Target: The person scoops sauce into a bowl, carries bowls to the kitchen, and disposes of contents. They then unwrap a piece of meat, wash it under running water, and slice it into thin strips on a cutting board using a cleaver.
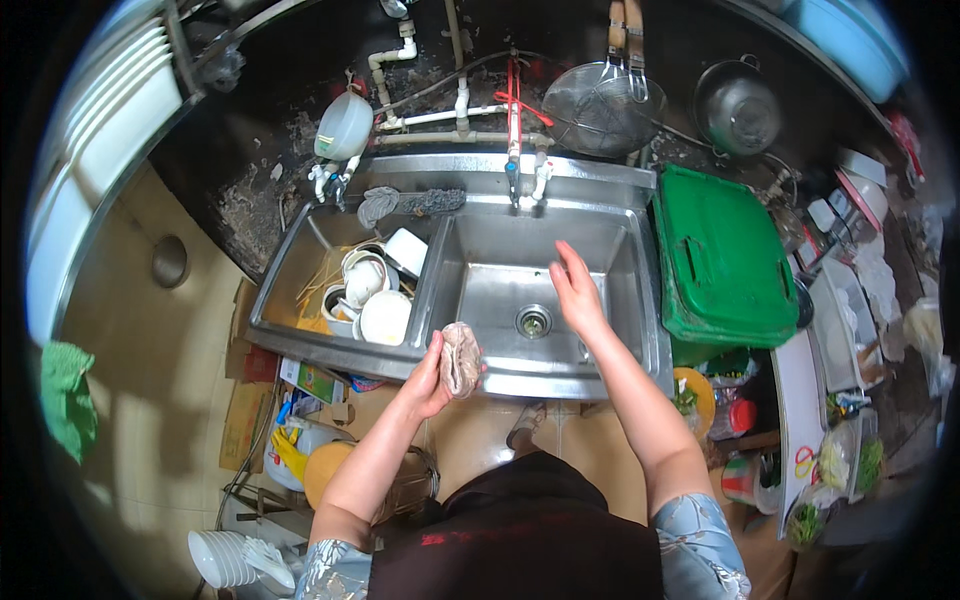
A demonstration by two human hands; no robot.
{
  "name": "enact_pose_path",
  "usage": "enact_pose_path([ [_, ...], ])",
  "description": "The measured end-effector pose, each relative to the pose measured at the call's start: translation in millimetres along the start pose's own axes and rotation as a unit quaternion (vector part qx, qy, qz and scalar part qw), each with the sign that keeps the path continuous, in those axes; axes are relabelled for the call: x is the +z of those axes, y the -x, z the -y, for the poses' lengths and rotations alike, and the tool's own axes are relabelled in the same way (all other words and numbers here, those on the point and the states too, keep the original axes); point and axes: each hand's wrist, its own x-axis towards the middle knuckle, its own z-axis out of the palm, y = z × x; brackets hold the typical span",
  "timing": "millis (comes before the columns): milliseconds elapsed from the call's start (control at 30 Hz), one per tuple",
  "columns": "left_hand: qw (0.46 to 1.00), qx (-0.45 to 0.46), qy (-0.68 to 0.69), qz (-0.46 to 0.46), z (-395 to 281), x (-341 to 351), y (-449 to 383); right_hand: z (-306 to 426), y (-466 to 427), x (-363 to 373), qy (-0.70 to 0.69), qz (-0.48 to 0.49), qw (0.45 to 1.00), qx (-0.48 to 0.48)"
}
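Note:
Folded in my left hand (430,381) is a beige cloth (460,360), held over the front rim of a double steel sink (510,384). My right hand (579,292) hangs over the right basin with its fingers extended and nothing in it. Below it, the right basin (487,292) has a round drain strainer (534,322) with green scraps in it. White bowls (366,281), a round white dish (385,316) and several chopsticks (319,281) lie piled in the left basin, in yellowish liquid.
Two taps (513,180) rise behind the right basin. Scouring pads (435,201) rest on the back ledge. A green lidded bin (727,255) stands right of the sink. Wire strainers (600,109) and a wok (736,106) hang behind. Stacked white bowls (217,559) sit at lower left.

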Motion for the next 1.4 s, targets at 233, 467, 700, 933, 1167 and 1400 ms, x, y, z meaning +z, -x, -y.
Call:
enact_pose_path([
  [233, 0.997, -0.016, 0.013, -0.077, -47, -4, -162, -49, -176, 79, 0.113, 0.017, 0.992, -0.059],
  [467, 0.98, -0.047, -0.046, -0.189, -67, -6, -283, -79, -203, 69, 0.087, 0.06, 0.99, -0.089],
  [700, 0.984, -0.086, -0.046, -0.148, -80, 1, -350, -82, -215, 41, 0.019, 0.174, 0.982, -0.076],
  [933, 0.984, -0.115, 0.054, -0.125, -74, -22, -379, -133, -139, 64, -0.252, -0.086, 0.947, 0.177],
  [1167, 0.987, -0.093, 0.028, -0.132, -67, -41, -377, -176, -138, 162, -0.137, -0.115, 0.983, 0.049],
  [1400, 0.984, -0.105, 0.137, -0.036, -36, -49, -363, -201, -177, 142, -0.348, 0.01, 0.834, 0.428],
])
